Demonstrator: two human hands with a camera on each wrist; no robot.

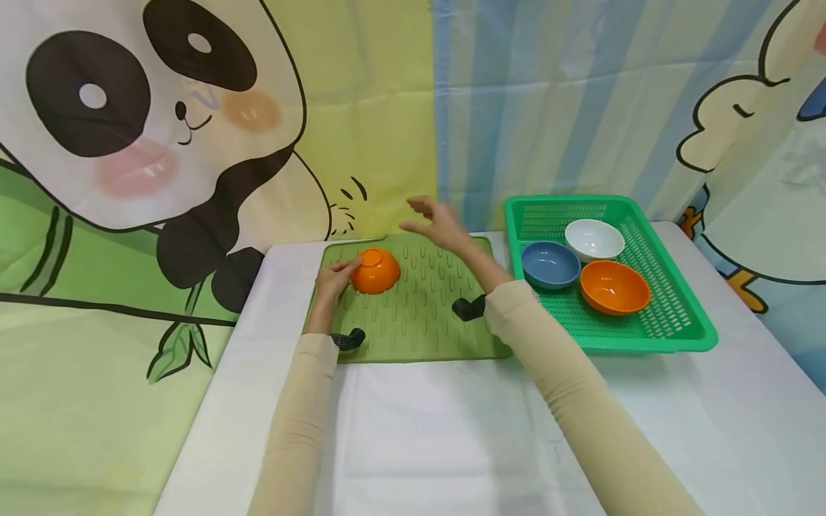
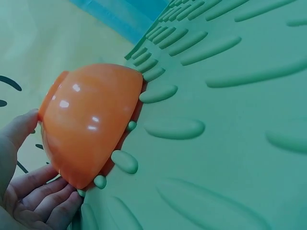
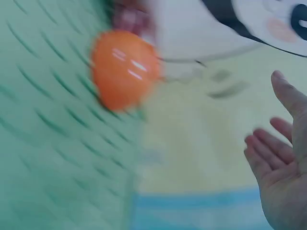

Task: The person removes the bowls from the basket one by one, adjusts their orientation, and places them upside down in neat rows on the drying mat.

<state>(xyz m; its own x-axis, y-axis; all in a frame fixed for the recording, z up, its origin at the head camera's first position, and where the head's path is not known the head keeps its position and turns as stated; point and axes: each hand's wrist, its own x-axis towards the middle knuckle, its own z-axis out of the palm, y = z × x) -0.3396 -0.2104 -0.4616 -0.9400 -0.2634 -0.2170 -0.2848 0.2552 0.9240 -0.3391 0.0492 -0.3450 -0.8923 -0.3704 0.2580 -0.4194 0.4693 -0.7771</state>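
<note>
The upturned orange bowl (image 1: pixel 377 276) sits at about 10 o'clock of the green mat's (image 1: pixel 426 322) middle, base up and rim down. The left hand (image 1: pixel 333 279) grasps it from 9 o'clock, its thumb at the base and its fingers low by the rim. The right hand (image 1: pixel 442 226) is released, fingers spread, in the air at 2 o'clock of the bowl and holding nothing.

The rim meets raised ridges (image 2: pixel 174 129), so it may well rock or settle askew if the left hand lets go unevenly. The glossy curve offers little to hold — a pinch from one side could slip or swivel the bowl.

At 3 o'clock of the mat stands the green basket (image 1: pixel 645 342), with a white bowl (image 1: pixel 594 240) at its 12, a blue bowl (image 1: pixel 551 265) at its 9 and a second orange bowl (image 1: pixel 615 288) at its 5. The right sleeve (image 1: pixel 568 373) passes close by; a careless withdrawal might knock the rim — whether they touch, I cannot tell.
</note>
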